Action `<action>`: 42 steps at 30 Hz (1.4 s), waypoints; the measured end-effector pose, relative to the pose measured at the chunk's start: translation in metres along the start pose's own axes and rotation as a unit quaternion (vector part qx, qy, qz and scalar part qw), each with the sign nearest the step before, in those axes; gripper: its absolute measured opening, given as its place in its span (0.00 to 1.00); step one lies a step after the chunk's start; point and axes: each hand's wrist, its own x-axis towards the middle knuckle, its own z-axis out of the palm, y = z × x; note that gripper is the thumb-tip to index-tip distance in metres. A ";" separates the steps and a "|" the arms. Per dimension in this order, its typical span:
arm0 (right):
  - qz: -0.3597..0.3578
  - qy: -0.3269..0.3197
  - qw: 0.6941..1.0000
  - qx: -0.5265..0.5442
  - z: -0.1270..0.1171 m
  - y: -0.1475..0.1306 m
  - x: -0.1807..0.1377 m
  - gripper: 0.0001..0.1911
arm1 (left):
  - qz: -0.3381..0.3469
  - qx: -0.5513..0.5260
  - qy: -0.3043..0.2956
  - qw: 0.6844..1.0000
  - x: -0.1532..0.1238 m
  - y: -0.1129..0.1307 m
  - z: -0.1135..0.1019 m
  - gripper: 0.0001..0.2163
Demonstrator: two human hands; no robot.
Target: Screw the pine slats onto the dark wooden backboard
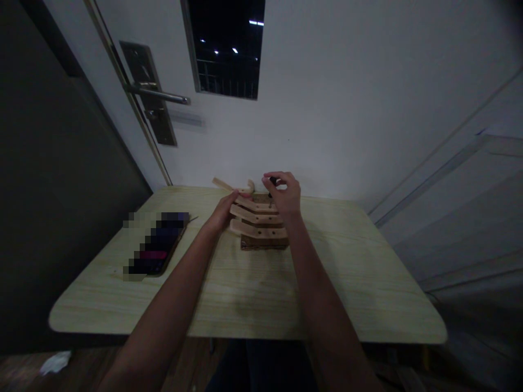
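Note:
A wooden rack of curved light-wood hooks point(258, 224) lies on a dark base board at the far middle of the pale table point(253, 283). My left hand point(224, 211) rests on the left ends of the hooks, fingers pressed against the wood. My right hand point(285, 195) hovers over the rack's top right, fingers pinched round a small dark tool point(272, 182) that I cannot name. One loose curved wood piece point(232, 187) lies just behind the rack.
A phone point(158, 246) lies on the table's left part. A white wall rises right behind the table, with a door and its metal handle point(157, 95) at the left. A crumpled white scrap point(55, 362) lies on the floor, lower left.

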 end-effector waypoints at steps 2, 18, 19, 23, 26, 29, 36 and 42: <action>0.011 0.000 1.000 0.011 0.000 -0.002 0.000 0.08 | -0.002 -0.007 -0.005 1.000 0.001 -0.001 0.000 0.26; 0.037 -0.020 0.999 0.015 -0.001 -0.001 -0.001 0.08 | -0.010 -0.004 0.000 1.000 0.000 0.003 0.002 0.25; 0.035 -0.015 0.999 0.017 -0.001 -0.001 -0.001 0.08 | -0.009 -0.005 0.000 1.000 0.000 0.002 0.001 0.25; 0.033 -0.013 0.999 0.039 -0.001 -0.002 0.000 0.09 | -0.012 -0.020 -0.012 1.000 0.003 -0.002 -0.001 0.25; 0.040 -0.028 0.997 0.061 -0.001 -0.003 0.000 0.09 | -0.013 -0.026 -0.012 0.999 0.003 -0.002 0.000 0.25; 0.040 -0.037 0.996 0.069 -0.001 -0.003 -0.001 0.07 | -0.012 -0.020 -0.006 1.000 0.002 -0.001 0.001 0.25; 0.040 -0.050 0.998 0.013 -0.002 -0.003 -0.002 0.09 | 0.000 0.001 -0.006 1.000 -0.001 0.002 0.000 0.25; 0.043 -0.030 0.998 0.039 -0.002 -0.003 -0.001 0.10 | -0.008 -0.009 -0.005 1.000 0.001 0.000 0.001 0.25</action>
